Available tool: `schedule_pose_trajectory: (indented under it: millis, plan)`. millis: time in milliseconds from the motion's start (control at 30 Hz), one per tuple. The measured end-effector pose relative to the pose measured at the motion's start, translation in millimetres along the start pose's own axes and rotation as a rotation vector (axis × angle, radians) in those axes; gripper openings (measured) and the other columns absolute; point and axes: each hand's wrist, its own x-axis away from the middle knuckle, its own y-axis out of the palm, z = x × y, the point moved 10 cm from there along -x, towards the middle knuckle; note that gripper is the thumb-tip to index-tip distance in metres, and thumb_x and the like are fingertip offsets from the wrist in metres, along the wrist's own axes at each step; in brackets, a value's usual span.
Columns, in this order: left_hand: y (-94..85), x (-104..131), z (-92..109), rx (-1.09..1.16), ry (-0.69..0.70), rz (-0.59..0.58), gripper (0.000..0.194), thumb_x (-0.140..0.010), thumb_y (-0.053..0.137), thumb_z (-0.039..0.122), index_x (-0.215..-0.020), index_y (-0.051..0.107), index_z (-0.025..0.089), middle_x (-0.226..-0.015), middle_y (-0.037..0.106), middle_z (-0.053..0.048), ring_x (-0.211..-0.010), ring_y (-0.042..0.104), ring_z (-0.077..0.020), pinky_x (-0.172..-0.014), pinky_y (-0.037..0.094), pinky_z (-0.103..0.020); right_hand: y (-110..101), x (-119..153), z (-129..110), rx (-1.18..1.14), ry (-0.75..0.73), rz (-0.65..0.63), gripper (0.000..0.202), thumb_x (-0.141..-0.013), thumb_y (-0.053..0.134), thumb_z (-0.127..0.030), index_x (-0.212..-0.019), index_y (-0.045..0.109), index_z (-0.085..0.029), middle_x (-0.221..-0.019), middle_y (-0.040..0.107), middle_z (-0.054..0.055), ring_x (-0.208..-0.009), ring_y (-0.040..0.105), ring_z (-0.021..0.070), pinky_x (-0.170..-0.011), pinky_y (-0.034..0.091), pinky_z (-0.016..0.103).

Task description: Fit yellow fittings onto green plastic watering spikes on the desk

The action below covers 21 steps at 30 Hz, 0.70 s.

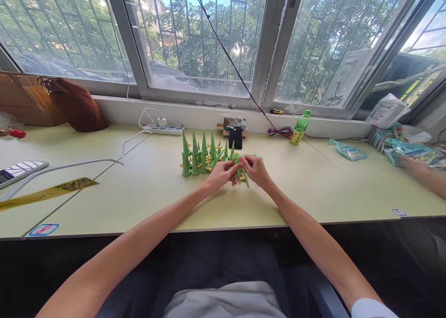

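My left hand [223, 175] and my right hand [255, 170] meet over the middle of the table, fingers pinched together. Between them they hold a green plastic spiked piece [243, 175], its points angled down toward me; the fingers hide part of it. Just left and behind stands a cluster of upright green cones [195, 157], with small yellow bits among them. More green pieces lie close to my fingers, partly covered by my hands.
Behind the cones lie a black phone [235, 137] and a power strip [165, 130] with white cables. A green bottle [300, 128] leans near coiled wire [280, 132]. A brown pouch [78, 105] sits left. At right, another person's hand [416, 167] touches packaged items [397, 151].
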Motion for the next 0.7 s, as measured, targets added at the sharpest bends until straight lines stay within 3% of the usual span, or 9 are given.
schedule_pose_trajectory:
  millis: [333, 700]
  plan:
    - [5.1, -1.7, -11.1, 0.072, -0.038, -0.072, 0.048, -0.080, 0.072, 0.057, -0.090, 0.060, 0.012, -0.066, 0.061, -0.001, -0.051, 0.061, -0.0110, -0.047, 0.049, -0.023, 10.1, 3.4, 2.1, -0.101, 0.033, -0.098, 0.052, -0.086, 0.057, -0.067, -0.063, 0.046, -0.022, -0.051, 0.056, -0.001, -0.046, 0.052, 0.0132, -0.046, 0.035, 0.026]
    - [10.3, 2.6, -1.1, 0.110, -0.049, -0.084, 0.046, -0.080, 0.074, 0.053, -0.090, 0.059, 0.011, -0.067, 0.058, 0.000, -0.051, 0.060, -0.0110, -0.048, 0.048, -0.023, 8.4, 0.9, 4.6, -0.146, 0.031, -0.063, 0.057, -0.090, 0.048, -0.070, -0.061, 0.044, -0.022, -0.051, 0.046, -0.002, -0.046, 0.049, 0.0126, -0.045, 0.034, 0.026]
